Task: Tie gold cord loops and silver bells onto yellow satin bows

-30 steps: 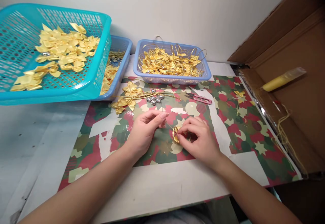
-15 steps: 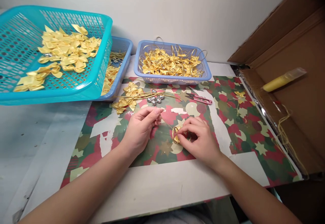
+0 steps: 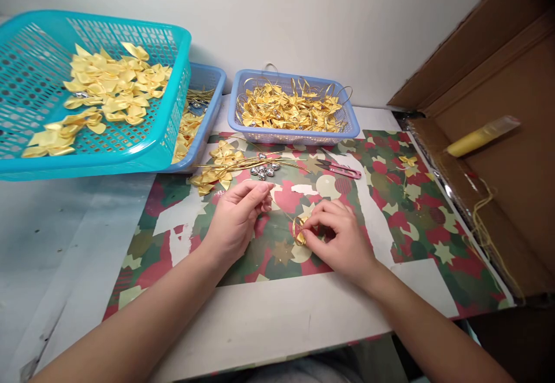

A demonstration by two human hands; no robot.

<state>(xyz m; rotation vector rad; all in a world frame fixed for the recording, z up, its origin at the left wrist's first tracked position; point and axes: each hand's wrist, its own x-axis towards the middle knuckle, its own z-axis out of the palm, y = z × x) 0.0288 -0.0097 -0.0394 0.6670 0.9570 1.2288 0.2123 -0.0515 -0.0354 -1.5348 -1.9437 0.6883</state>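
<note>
My right hand (image 3: 340,235) is closed in a pinch on a yellow ribbon bow (image 3: 300,236) with gold cord looped around it, just above the patterned sheet. From the bow a thin strand of gold cord (image 3: 286,214) runs up and left toward my left hand (image 3: 236,215), whose thumb and forefinger are pressed together on its end. Behind my left hand lie small silver bells (image 3: 263,172), straight lengths of gold cord (image 3: 277,161) and a few loose yellow bows (image 3: 223,154). Pink thread snips (image 3: 342,169) rest further right.
A turquoise basket (image 3: 184,65) of yellow bows stands at left, over a blue basket (image 3: 210,122). Another blue basket (image 3: 299,135) with corded bows sits at the back. A cardboard wall (image 3: 498,70) with a yellow-filled tube (image 3: 481,136) borders the right.
My left hand has shifted very slightly left and its fingertips have drawn in. My right hand keeps its pinch on the bow; the view has moved a little.
</note>
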